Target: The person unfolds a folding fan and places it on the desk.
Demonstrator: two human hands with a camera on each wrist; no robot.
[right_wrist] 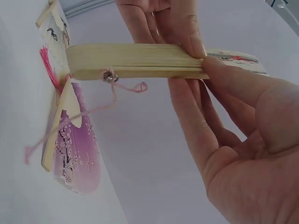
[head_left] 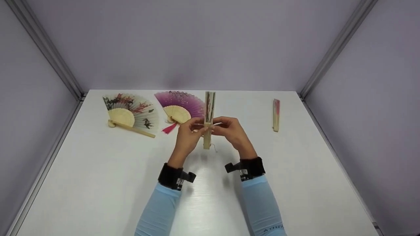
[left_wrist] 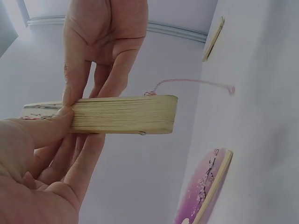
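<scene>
Left hand (head_left: pixel 188 132) and right hand (head_left: pixel 229 130) both pinch closed fan (head_left: pixel 208 119) mid-length, above table (head_left: pixel 98 183), purple fan (head_left: pixel 180 106) behind.

A closed bamboo folding fan (head_left: pixel 208 119) stood at the centre of the head view, held lengthwise above the table, its printed paper end toward the top of the frame and its pale slatted handle end toward the bottom. A thin pink cord (right_wrist: pixel 112 100) hung loose from the rivet.
</scene>
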